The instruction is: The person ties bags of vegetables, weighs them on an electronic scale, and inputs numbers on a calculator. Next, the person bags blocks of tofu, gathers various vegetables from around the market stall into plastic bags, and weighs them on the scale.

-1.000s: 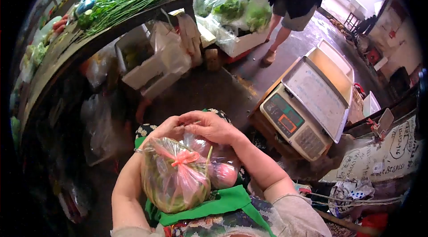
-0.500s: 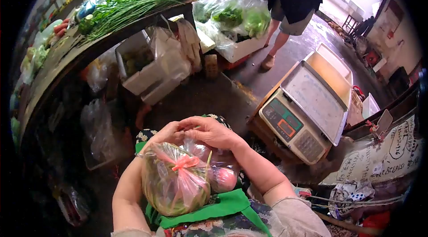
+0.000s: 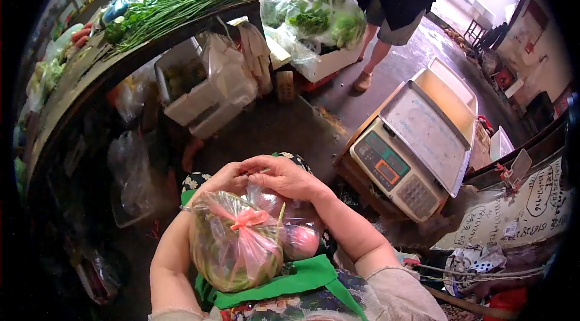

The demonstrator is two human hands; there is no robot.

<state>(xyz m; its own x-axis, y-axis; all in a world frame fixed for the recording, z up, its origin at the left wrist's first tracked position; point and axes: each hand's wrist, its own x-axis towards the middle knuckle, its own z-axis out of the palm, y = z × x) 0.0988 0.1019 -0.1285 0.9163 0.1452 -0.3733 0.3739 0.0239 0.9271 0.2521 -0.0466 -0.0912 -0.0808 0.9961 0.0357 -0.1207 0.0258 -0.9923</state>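
Pointing forward and left along its long axis, clear bag [image 3: 295,224] in right hand [image 3: 285,177]; grip of left hand [image 3: 223,178] unclear.

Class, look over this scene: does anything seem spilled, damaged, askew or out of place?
One small oddity: a thin green stalk juts up at the right side of the tied plastic bag, while the greens inside lie curled. Whether it pierces the plastic is unclear. Nothing else clearly stands out.
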